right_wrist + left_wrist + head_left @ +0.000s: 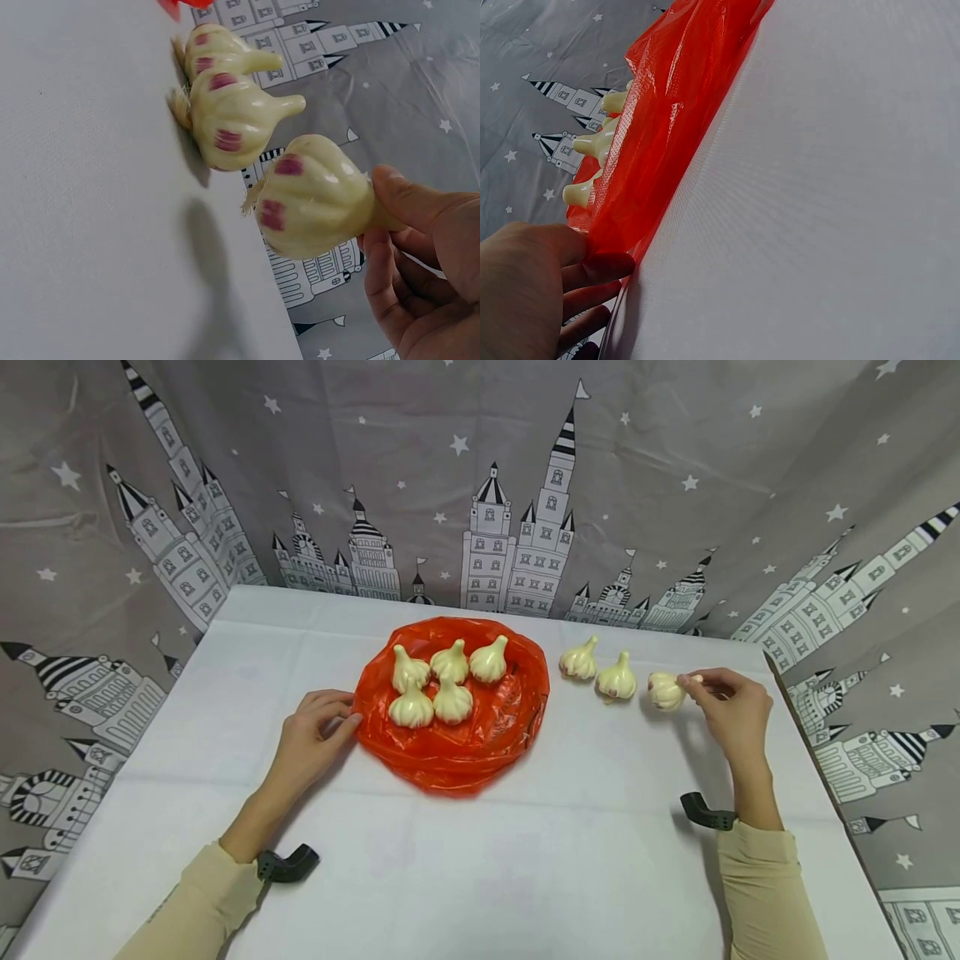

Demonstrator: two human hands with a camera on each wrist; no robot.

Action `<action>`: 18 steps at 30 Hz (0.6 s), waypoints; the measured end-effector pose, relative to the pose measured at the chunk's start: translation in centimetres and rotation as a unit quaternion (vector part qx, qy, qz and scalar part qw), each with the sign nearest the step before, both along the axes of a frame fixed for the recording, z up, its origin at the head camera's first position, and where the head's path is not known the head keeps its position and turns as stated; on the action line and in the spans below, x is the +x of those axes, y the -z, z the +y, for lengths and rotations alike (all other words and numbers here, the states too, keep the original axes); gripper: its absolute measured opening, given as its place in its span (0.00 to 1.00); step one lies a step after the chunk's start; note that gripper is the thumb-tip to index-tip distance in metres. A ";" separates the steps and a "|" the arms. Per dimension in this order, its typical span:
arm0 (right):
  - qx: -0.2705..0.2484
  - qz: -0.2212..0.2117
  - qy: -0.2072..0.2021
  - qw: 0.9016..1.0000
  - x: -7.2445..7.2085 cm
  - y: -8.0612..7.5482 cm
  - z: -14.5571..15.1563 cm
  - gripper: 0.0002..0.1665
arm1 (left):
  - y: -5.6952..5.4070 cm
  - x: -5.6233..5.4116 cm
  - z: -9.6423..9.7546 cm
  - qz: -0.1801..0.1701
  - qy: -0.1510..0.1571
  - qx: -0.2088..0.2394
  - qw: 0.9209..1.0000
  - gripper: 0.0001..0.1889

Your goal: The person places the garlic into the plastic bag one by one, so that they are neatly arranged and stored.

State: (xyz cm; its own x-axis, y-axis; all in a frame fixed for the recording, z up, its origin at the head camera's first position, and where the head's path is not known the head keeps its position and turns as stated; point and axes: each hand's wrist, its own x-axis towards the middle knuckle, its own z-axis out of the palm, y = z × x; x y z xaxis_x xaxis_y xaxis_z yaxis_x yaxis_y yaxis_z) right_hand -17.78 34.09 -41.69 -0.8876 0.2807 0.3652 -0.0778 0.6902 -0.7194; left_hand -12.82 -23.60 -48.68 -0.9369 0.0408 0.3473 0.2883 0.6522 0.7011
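A red plastic bag (495,727) lies opened out with its edge rolled into a round rim, and several garlic bulbs (452,702) stand inside it. With thumb and fingers my left hand (307,739) pinches the bag's left edge. My right hand (735,710) holds a garlic bulb (315,199) by its stem, just above the table, its shadow falling on the cloth. Two more garlic bulbs, one nearer the held one (617,677) and one closer to the bag (578,660), stand on the table between bag and right hand.
White cloth covers the table (510,877). Behind it hangs a grey curtain (420,452) printed with castles and stars. The table's right edge (817,768) runs just beyond the right hand. Each wrist carries a black camera mount (288,864).
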 end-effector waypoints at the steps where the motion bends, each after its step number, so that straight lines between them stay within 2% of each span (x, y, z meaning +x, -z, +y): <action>1: 0.000 0.001 0.001 1.000 0.0 -0.1 0.0 0.17 | 0.0 0.0 0.0 -0.001 0.000 0.000 1.000 0.05; 7: -0.007 0.004 0.012 1.000 0.1 -0.3 -0.3 0.20 | 0.0 0.0 0.0 -0.001 -0.002 -0.003 1.000 0.05; 18: -0.010 0.014 0.004 1.000 0.3 -1.0 -1.3 0.16 | 0.0 0.0 0.0 -0.006 -0.005 -0.001 1.000 0.05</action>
